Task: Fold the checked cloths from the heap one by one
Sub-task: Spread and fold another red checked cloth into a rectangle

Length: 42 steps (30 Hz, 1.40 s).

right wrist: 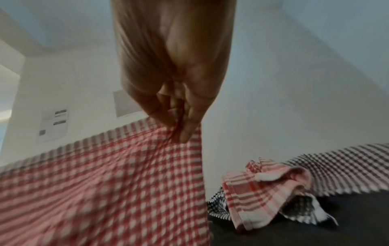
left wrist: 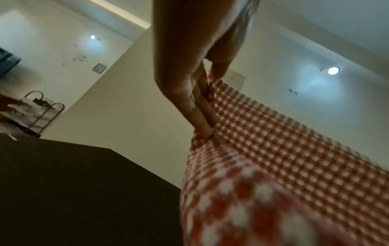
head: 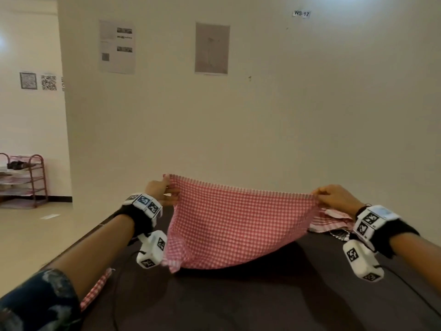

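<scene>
A red-and-white checked cloth (head: 233,223) hangs spread in the air above the dark table (head: 262,302). My left hand (head: 167,189) pinches its upper left corner, and my right hand (head: 327,194) pinches the upper right corner. The top edge is stretched between them and the lower part sags toward the table. In the left wrist view the left hand (left wrist: 207,86) has thumb and fingers on the cloth (left wrist: 273,149). In the right wrist view the right hand (right wrist: 179,126) grips the cloth (right wrist: 105,174). The heap (right wrist: 269,186) of checked cloths lies to the right.
The heap (head: 331,222) sits at the table's far right, behind my right wrist. Another red checked cloth (head: 95,290) lies at the table's left edge under my left forearm. A wall stands close behind the table. A metal rack (head: 23,180) stands far left on the floor.
</scene>
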Each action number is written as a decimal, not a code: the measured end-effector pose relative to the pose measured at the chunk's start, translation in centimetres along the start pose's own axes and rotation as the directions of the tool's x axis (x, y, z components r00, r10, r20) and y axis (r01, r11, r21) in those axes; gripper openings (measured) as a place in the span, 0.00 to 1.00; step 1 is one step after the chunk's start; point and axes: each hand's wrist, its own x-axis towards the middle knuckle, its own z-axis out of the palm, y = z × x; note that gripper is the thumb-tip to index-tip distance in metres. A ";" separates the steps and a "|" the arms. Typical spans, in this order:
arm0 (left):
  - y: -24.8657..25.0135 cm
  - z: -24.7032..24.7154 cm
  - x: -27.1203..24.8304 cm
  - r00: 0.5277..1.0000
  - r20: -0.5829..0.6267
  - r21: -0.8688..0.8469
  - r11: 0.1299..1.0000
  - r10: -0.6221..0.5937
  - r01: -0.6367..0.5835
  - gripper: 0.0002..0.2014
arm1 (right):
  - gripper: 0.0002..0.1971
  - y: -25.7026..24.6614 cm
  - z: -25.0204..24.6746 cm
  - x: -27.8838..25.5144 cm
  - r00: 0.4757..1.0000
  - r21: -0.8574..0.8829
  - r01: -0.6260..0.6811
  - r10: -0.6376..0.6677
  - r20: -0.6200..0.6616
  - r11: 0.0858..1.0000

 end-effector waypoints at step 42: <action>-8.3 7.7 -1.1 0.902 0.413 0.894 -0.131 -0.130 -0.428 0.24 | 0.32 -2.8 10.0 -4.0 0.701 -0.488 0.373 0.104 0.705 0.790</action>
